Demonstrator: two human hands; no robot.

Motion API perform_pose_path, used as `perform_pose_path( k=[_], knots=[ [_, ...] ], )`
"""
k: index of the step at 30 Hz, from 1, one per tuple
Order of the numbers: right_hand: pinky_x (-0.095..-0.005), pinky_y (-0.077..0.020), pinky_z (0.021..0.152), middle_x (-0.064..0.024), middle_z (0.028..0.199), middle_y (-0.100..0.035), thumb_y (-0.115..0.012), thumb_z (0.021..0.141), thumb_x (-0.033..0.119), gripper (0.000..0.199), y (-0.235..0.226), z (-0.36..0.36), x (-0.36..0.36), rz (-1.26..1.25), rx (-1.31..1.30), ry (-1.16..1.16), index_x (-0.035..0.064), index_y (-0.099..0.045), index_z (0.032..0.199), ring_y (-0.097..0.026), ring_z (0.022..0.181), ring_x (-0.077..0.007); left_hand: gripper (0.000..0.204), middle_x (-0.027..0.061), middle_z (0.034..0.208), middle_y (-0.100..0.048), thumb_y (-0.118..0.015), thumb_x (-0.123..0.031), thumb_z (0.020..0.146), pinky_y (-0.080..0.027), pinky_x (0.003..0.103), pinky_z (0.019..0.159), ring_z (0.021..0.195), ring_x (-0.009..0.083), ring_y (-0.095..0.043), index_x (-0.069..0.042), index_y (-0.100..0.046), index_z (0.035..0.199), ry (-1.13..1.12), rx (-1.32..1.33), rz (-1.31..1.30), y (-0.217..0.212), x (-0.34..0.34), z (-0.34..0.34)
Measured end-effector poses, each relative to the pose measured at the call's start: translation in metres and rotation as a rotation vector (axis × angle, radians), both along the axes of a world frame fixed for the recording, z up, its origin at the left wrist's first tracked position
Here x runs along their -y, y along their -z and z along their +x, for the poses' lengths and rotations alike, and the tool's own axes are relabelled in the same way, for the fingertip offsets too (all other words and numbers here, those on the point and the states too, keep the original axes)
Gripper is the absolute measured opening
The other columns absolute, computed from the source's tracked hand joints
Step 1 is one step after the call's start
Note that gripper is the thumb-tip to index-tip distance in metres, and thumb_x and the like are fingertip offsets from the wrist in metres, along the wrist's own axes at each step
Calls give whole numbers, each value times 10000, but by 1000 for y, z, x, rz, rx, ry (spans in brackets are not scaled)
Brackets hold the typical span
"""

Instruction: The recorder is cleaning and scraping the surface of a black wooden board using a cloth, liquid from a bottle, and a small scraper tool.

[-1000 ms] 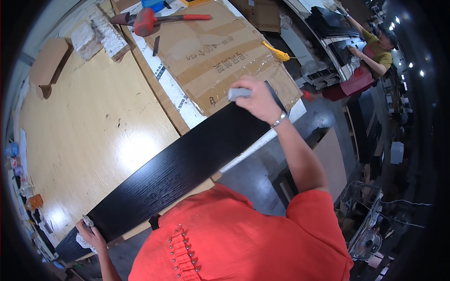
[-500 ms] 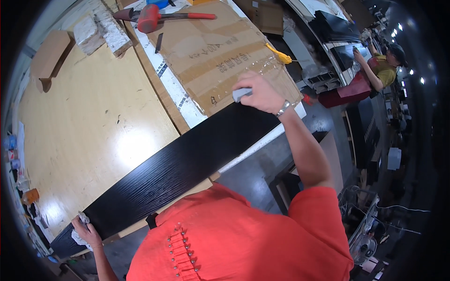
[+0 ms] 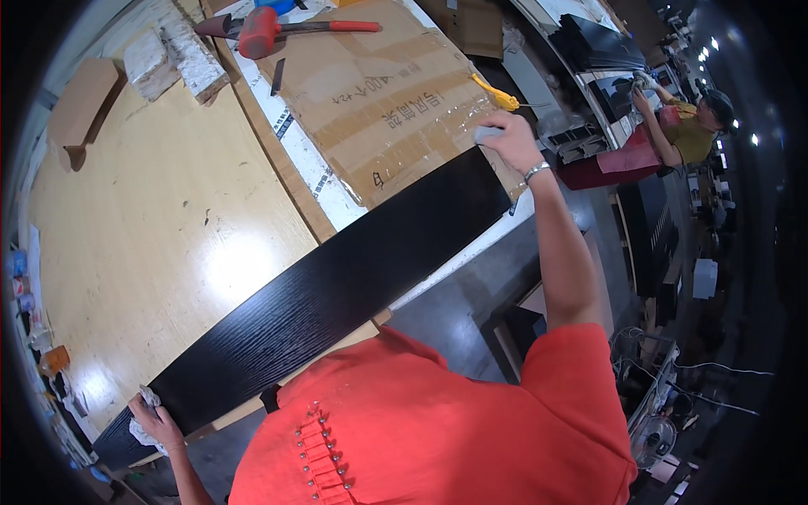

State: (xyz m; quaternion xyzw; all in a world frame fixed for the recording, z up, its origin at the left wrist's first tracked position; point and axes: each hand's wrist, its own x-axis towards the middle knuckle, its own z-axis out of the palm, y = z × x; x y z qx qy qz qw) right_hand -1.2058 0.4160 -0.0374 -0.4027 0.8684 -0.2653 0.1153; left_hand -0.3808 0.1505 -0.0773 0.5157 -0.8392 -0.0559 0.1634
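A long black board [image 3: 337, 278] with a wood-grain surface lies slantwise across the near side of the workbench, its right part beside a flat cardboard sheet. At the board's far right corner, my right hand [image 3: 515, 145] is closed on a small grey block [image 3: 488, 134], which rests at the edge; its exact kind is unclear. My left hand [image 3: 160, 425] is by the board's left end, fingers closed on a crumpled white rag [image 3: 149, 396]. Part of the rag is hidden under that hand.
On the cardboard [image 3: 396, 93] lie a red-headed mallet [image 3: 258, 34] and a yellow-handled tool [image 3: 497, 93]. Whitish blocks [image 3: 151, 63] and a brown angled piece [image 3: 84, 105] sit farther back on the bench [image 3: 160, 227]. A co-worker [image 3: 673, 135] stands at another bench, right.
My right hand has slid rightward along the board's far edge with the grey block, reaching the corner. My left hand stays with the rag. The co-worker's arms have shifted slightly.
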Motion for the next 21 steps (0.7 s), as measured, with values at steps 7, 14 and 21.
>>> perform_pose_path(
  k=[7, 14, 21],
  knots=[
    [-277, -518, 802, -105, 951, -723, -688, 748, 55, 313, 22, 25, -24, -223, 187, 226, -45, -712, 1043, -664, 869, -152, 422, 214, 1104, -502, -465, -61, 784, -391, 410, 992, 1047, 386, -502, 58, -489, 1189, -2, -12, 29, 0, -1, 0],
    [-260, -516, 746, -82, 934, -718, -690, 772, 59, 317, 22, 39, -33, -339, 341, 405, -61, -705, 1065, -659, 829, -135, 428, 212, 1115, -509, -467, -54, 784, -383, 413, 1005, 1058, 376, -509, 53, -495, 1198, 32, -18, -9, 1, 6, 3],
    [-279, -497, 864, -83, 1028, -709, -662, 868, 121, 327, 22, 46, -48, -286, 324, 302, -67, -687, 1135, -637, 925, -143, 319, 240, 1091, -582, -543, -54, 820, -414, 437, 974, 1030, 415, -553, 41, -566, 1124, -31, 32, -99, -10, -8, -24]
  ],
)
